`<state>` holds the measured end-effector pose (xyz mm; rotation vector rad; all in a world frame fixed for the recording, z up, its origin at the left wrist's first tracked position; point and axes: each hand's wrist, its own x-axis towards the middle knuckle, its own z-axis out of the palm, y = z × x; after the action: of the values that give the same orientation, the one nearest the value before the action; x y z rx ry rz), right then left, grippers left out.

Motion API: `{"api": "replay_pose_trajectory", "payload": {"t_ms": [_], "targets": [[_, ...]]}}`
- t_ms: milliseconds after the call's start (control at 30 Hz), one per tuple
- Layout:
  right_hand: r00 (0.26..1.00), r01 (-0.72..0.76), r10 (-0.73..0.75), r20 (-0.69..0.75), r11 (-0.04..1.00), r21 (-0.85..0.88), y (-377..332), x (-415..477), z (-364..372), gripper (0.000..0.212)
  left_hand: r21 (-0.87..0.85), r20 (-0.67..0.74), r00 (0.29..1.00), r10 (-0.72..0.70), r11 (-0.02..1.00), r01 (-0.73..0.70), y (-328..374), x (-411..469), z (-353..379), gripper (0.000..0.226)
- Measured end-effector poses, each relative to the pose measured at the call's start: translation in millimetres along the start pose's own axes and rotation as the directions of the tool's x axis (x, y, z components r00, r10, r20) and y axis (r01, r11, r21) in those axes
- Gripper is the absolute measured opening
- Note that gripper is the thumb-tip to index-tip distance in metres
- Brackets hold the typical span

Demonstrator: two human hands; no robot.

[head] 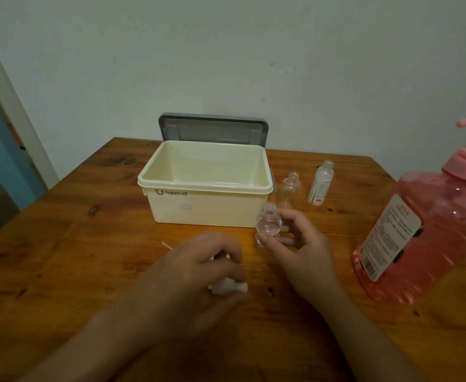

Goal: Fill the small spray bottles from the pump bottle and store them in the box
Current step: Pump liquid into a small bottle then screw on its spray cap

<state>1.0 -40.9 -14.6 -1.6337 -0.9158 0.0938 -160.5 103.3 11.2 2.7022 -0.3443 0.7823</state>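
Note:
My right hand (295,244) holds a small clear spray bottle (267,223) without its cap, tilted, just in front of the box's right corner. My left hand (198,268) is closed over a white spray cap (227,285) low above the table, its thin dip tube (167,245) poking out to the left. The cream box (207,188) stands open and looks empty, its grey lid (212,129) leaning behind it against the wall. Two more uncapped small bottles stand right of the box: a clear one (289,190) and a labelled one (321,184). The big pink pump bottle (424,230) stands at the right.
Everything rests on a wooden table (74,257) set against a pale wall. A door frame and a blue surface show at the far left.

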Motion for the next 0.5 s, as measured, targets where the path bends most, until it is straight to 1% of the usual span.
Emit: {"api": "replay_pose_trajectory", "payload": {"t_ms": [67, 133, 200, 233, 300, 333, 400, 467, 500], "targets": [[1.000, -0.010, 0.010, 0.002, 1.000, 0.008, 1, 0, 0, 0.040, -0.057, -0.097, 0.995, -0.010, 0.998, 0.004, 3, 7, -5, 0.018], [1.000, -0.018, 0.018, 0.003, 1.000, 0.008, 1, 0, 1, 0.041, -0.119, -0.211, 0.976, -0.049, 0.993, 0.024, 7, 18, -12, 0.016], [1.000, -0.025, 0.024, 0.009, 1.000, 0.010, 2, 0, 2, 0.041, -0.217, -0.323, 0.938, -0.122, 0.975, 0.052, 8, 30, -20, 0.014], [0.999, -0.028, 0.028, 0.015, 1.000, 0.013, 2, 0, 1, 0.040, -0.293, -0.371, 0.912, -0.173, 0.954, 0.062, 9, 37, -23, 0.013], [0.999, -0.033, 0.033, 0.032, 0.999, 0.015, 1, 0, 1, 0.039, -0.497, -0.421, 0.846, -0.329, 0.863, 0.088, 7, 47, -28, 0.014], [0.999, -0.035, 0.034, 0.037, 0.999, 0.013, 1, 0, 0, 0.038, -0.590, -0.422, 0.805, -0.416, 0.800, 0.104, 5, 53, -30, 0.016], [0.998, -0.038, 0.038, 0.040, 0.999, 0.004, 1, -1, 1, 0.037, -0.723, -0.399, 0.726, -0.560, 0.679, 0.127, 2, 64, -30, 0.020], [0.998, -0.039, 0.039, 0.039, 0.999, -0.010, 1, -1, 2, 0.037, -0.832, -0.350, 0.670, -0.655, 0.546, 0.099, 1, 75, -28, 0.023], [0.998, -0.039, 0.039, 0.040, 0.999, -0.018, 0, -1, 2, 0.037, -0.873, -0.325, 0.654, -0.683, 0.483, 0.070, 1, 80, -27, 0.023]]}}
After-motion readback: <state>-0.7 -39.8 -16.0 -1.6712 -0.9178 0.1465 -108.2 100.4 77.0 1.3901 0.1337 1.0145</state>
